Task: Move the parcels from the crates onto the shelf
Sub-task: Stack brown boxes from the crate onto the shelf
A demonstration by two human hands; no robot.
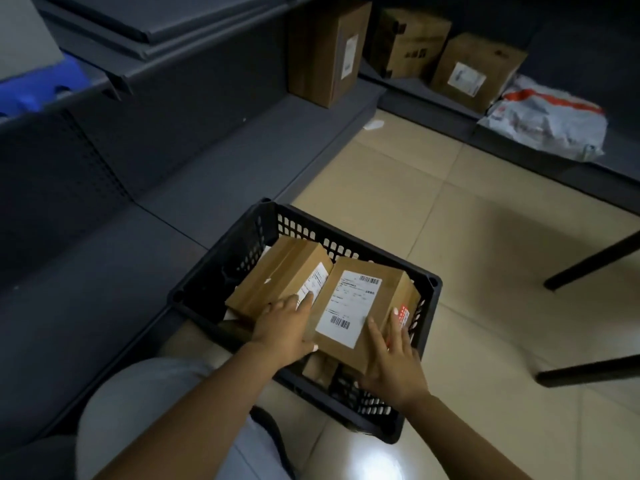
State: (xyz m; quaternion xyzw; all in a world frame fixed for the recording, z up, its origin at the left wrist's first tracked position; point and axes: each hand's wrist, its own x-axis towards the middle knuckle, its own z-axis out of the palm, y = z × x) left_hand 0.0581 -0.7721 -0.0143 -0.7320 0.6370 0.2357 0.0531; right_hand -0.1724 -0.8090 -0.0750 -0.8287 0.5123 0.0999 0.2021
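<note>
two hands grip one brown parcel [360, 306] in the black crate [429, 289] on the floor: left hand [287, 327] curled round its left edge, right hand [394, 362] clasping its right side.
</note>
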